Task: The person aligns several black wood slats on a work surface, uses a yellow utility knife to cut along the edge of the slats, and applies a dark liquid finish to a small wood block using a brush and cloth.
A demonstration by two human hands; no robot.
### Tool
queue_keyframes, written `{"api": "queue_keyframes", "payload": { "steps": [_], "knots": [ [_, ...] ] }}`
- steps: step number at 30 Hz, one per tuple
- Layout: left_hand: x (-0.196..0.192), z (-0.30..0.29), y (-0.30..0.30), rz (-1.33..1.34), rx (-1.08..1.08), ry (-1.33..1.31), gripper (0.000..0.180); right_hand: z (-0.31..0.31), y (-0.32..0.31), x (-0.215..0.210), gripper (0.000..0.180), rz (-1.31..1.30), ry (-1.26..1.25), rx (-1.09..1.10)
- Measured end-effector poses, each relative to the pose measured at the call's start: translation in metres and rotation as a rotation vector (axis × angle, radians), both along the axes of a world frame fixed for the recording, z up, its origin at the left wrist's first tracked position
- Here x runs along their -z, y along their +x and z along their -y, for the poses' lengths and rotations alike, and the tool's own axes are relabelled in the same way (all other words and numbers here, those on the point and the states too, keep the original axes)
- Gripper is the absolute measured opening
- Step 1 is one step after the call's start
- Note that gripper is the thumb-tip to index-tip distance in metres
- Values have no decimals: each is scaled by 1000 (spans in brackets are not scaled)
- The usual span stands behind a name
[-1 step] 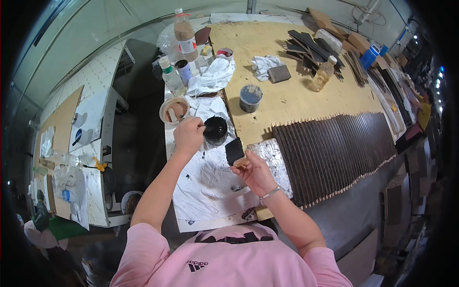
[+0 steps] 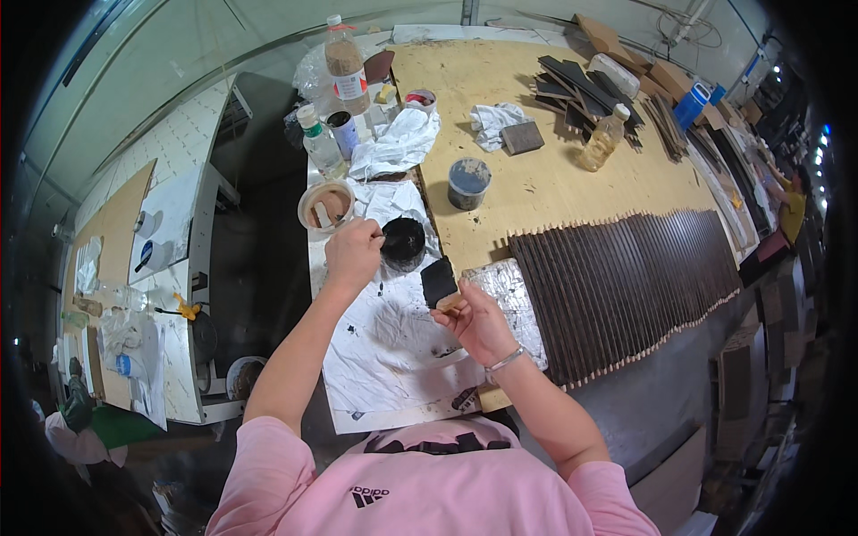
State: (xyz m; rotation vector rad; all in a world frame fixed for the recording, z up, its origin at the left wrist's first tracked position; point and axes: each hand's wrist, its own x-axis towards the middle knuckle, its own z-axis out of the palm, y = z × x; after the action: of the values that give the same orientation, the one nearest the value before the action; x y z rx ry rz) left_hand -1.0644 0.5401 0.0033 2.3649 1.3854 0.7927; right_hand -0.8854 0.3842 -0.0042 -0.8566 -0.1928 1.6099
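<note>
A cup of black paint [image 2: 404,244] stands on a paint-smeared white cloth [image 2: 357,362] on the near table end. My left hand [image 2: 355,255] is closed, its thumb and fingers pinching at the cup's left rim. Just right of the cup, my right hand [image 2: 478,320] grips a flat black piece [image 2: 439,283] by its bare tan, wood-like end. The black part points away from me, above the cloth; its exact kind does not show. Behind my left hand sits a round tub [image 2: 326,206] with brownish contents and a pale flat piece inside.
Dark slats with pale tips [image 2: 626,290] lie side by side at right, beyond a silvery wrapped block [image 2: 509,304]. A grey bucket [image 2: 469,184], crumpled white cloth [image 2: 398,143], bottles [image 2: 347,71] and a pile of dark strips [image 2: 581,94] stand farther back.
</note>
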Motion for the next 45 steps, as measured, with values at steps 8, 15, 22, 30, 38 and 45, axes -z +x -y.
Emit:
{"api": "queue_keyframes", "payload": {
  "steps": [8,15,22,30,38,45],
  "knots": [
    [1,0,-3,6,-19,-57,8,-10,1,1,21,-88,-17,-1],
    [3,-4,-4,56,-75,-115,9,-18,3,4,23,-78,-56,-4],
    [15,-5,-8,95,-122,-125,9,-24,2,11,29,-36,-93,-19],
    [32,-7,-25,806,-278,-633,9,-39,-3,18,34,-37,-124,2],
    [16,29,-27,1239,-345,-993,4,-57,-11,24,32,-36,-126,10],
    [16,39,-20,982,-92,-870,5,-63,-16,20,26,0,-108,13]
  ]
}}
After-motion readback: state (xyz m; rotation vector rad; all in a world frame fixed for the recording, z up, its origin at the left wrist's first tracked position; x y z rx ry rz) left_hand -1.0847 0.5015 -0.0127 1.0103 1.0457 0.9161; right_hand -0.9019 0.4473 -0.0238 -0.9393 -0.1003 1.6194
